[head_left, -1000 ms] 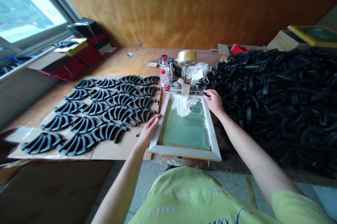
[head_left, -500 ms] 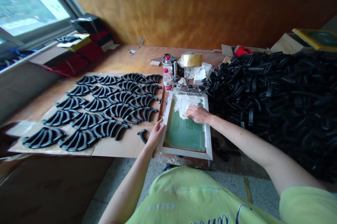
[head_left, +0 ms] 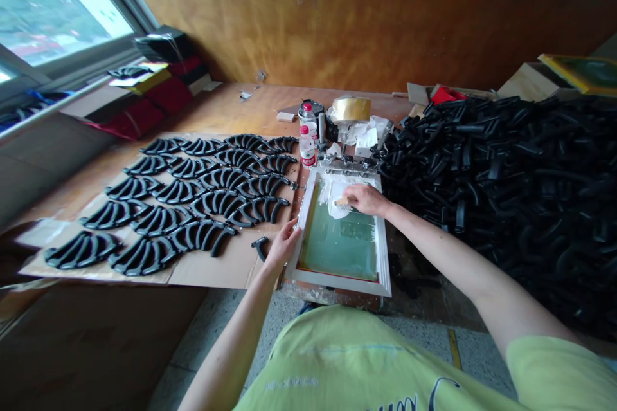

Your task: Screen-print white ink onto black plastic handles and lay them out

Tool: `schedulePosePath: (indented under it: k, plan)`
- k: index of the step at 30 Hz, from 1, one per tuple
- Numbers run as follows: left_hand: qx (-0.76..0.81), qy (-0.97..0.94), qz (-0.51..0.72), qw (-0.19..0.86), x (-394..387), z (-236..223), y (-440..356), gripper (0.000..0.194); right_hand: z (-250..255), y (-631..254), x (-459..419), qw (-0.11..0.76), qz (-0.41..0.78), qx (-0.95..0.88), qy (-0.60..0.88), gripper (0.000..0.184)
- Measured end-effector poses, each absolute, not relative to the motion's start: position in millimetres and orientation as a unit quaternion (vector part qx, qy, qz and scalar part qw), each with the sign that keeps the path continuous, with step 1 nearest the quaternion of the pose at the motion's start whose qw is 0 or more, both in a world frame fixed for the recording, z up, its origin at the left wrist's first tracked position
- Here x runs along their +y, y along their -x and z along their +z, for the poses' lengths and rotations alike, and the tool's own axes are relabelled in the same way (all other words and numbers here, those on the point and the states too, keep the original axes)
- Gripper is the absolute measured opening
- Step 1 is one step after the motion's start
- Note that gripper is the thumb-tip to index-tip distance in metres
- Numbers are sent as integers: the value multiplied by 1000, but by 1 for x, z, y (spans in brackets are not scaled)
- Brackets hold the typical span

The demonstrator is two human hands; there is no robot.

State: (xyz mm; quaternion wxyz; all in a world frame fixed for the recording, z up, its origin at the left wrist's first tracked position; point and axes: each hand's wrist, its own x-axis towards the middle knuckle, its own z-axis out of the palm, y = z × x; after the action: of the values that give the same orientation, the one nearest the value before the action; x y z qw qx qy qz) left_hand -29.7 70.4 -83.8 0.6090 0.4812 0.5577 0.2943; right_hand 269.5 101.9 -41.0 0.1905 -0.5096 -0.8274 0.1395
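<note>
A screen-printing frame (head_left: pixel 384 256) with pale metal sides and a green mesh (head_left: pixel 332 247) lies in front of me, held at its far end by a metal hinge clamp (head_left: pixel 347 165). My left hand (head_left: pixel 284 245) grips the frame's left side, its fingertips partly hidden at the edge. Closed over the upper part of the mesh, my right hand (head_left: pixel 365 199) holds a small squeegee (head_left: pixel 342 201) with a tan edge showing. White ink (head_left: pixel 331 190) is smeared around the squeegee. A single black curved piece (head_left: pixel 260 246) lies left of my left hand.
Rows of black curved pieces (head_left: pixel 166 221) cover the cardboard (head_left: pixel 212 273) on the left. A big heap of black parts (head_left: pixel 486 192) rises on the right. Behind the frame stand red-capped bottles (head_left: pixel 307 148), a tape roll (head_left: pixel 351 110) and crumpled paper (head_left: pixel 366 139).
My right hand has shifted slightly away from me and to the right with the squeegee. A rectangular patch on the mesh now shows below it. My left hand stays on the frame.
</note>
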Motion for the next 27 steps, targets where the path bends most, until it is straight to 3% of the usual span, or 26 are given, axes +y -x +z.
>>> schedulePosePath:
  k: [4, 6, 11, 15, 19, 21, 24, 27]
  plan:
    - [542, -489, 290, 619, 75, -50, 34, 69, -14, -269, 147, 202, 97, -752, 620, 60]
    - [524, -485, 313, 627, 80, -24, 33, 63, -1, -280, 160, 212, 48, -708, 672, 67]
    - [420, -477, 437, 636, 107, 34, 9, 49, -2, -346, 142, 330, -25, -576, 748, 38]
    - [367, -451, 471, 663, 142, 54, -18, 52, -53, -355, 98, 309, 63, -499, 807, 24]
    - [384, -401, 494, 669, 139, 35, -34, 56, -91, -304, 66, 226, 147, -662, 699, 32]
    - [412, -392, 437, 697, 116, 9, -38, 57, -89, -275, 58, 203, 122, -692, 682, 23]
    - [451, -355, 263, 776, 72, -32, -38, 59, -74, -241, 48, 236, 83, -702, 667, 11]
    - [479, -293, 233, 794, 45, -60, -23, 51, -64, -217, 26, 256, 91, -781, 562, 14]
